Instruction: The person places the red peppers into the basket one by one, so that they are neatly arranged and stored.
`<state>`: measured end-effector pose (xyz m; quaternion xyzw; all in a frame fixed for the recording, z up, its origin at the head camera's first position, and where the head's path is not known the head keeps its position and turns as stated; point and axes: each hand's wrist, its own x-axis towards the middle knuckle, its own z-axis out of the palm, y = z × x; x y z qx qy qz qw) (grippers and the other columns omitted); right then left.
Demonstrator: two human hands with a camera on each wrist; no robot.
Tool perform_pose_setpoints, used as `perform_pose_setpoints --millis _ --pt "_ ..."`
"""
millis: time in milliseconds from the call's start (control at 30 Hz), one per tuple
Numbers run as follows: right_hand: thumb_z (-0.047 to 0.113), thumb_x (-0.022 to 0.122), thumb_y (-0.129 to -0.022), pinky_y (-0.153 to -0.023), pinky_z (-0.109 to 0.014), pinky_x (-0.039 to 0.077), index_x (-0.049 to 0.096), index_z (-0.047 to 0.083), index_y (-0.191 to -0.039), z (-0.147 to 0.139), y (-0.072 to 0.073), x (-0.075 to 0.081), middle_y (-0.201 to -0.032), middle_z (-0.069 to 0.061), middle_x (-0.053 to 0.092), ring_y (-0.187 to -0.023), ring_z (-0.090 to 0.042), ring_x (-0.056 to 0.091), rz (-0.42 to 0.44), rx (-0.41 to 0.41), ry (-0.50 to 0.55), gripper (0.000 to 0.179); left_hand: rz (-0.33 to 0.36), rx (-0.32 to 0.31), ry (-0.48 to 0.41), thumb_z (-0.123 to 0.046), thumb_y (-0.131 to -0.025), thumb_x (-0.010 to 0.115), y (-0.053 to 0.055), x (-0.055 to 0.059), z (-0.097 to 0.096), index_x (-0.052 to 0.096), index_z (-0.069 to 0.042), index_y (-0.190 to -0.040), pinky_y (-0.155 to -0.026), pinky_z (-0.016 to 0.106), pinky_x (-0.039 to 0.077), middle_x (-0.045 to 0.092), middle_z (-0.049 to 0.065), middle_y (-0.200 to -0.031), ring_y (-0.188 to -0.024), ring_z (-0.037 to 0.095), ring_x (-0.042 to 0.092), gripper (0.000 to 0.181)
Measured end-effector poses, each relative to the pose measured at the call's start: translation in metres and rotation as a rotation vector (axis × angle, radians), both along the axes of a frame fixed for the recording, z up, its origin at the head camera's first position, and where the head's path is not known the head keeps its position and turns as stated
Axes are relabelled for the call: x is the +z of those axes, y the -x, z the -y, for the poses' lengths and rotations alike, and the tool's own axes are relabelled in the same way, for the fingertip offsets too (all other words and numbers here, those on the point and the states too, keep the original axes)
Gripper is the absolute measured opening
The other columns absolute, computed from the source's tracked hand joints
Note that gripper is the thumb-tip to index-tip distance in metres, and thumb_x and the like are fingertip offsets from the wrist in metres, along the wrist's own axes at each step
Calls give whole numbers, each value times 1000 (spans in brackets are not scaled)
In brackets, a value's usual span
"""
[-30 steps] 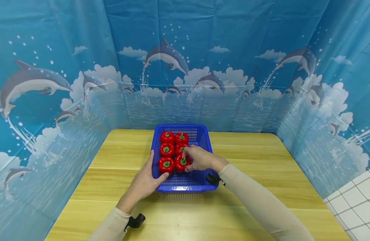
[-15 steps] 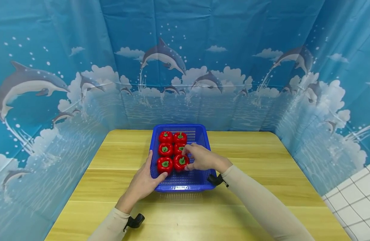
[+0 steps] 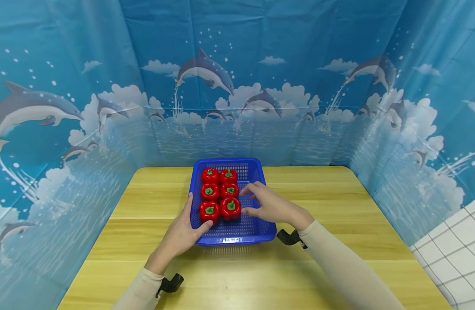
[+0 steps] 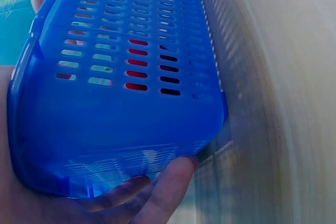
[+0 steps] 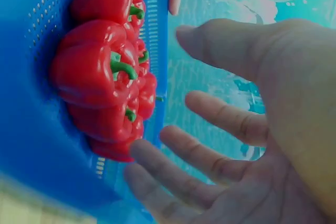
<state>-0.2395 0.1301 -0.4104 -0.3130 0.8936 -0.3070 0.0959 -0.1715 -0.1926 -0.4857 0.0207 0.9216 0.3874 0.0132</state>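
Note:
A blue plastic basket point(image 3: 250, 240) stands on the table with several red bell peppers point(image 3: 209, 191) in two columns, green stems up, filling its left and middle part. At its front left corner my left hand point(image 3: 182, 232) grips the basket, thumb over the rim and fingers along the outer wall, as the left wrist view shows beneath the basket wall point(image 4: 157, 121). My right hand point(image 3: 274, 206) hovers over the basket's right side, fingers spread and nothing in them. Beside its fingertips sits the front right bell pepper point(image 3: 230, 209); in the right wrist view a gap separates the palm from the peppers point(image 5: 86, 72).
The wooden table point(image 3: 322, 202) extends to both sides of the basket and in front of it. A blue dolphin-print curtain point(image 3: 229, 142) hangs behind and at the sides. White tiles point(image 3: 454, 249) show at the lower right. Each wrist carries a black camera mount point(image 3: 289, 237).
My right hand has let go of the front right bell pepper and moved a little to the right, fingers opening. The left hand stays on the basket. The head view has shifted slightly.

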Motion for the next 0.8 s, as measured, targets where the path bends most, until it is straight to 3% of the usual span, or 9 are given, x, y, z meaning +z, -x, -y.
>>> perform_pose_setpoints --millis 167,300,600,700,800 --pt "35 79 -114 -123 -62 59 64 16 -156 -23 -12 -6 -158 -10 62 -150 -40 67 -10 -44 90 49 3 -7 -10 -68 -105 74 0 -1 0 -2 -20 -190 -133 82 37 21 22 -195 -176 56 33 124" --pt "30 78 -114 -124 -66 57 63 10 -158 -41 -21 -16 -157 -15 63 -148 -44 67 -69 -81 146 50 2 -14 -8 -71 -105 72 -4 2 1 -1 -19 -190 -132 83 38 22 24 -194 -175 57 33 123" --pt "18 79 -113 -120 -66 60 63 9 -159 -70 -29 -34 -161 -15 63 -150 -40 66 -165 -166 236 49 13 -56 -32 -66 -108 72 -5 8 15 -2 -18 -189 -139 77 30 14 18 -197 -181 51 21 119" --pt "16 79 -113 -119 -68 60 62 10 -159 -78 -28 -37 -160 -15 64 -150 -42 65 -190 -184 247 49 -2 -68 -45 -65 -109 71 -4 10 21 1 -19 -190 -139 76 30 16 18 -197 -180 51 24 116" --pt "15 80 -112 -118 -68 60 63 8 -158 -84 -28 -41 -160 -17 64 -150 -45 64 -213 -204 252 50 -22 -68 -45 -66 -110 70 -4 10 27 5 -19 -190 -137 76 36 23 21 -195 -175 54 36 113"
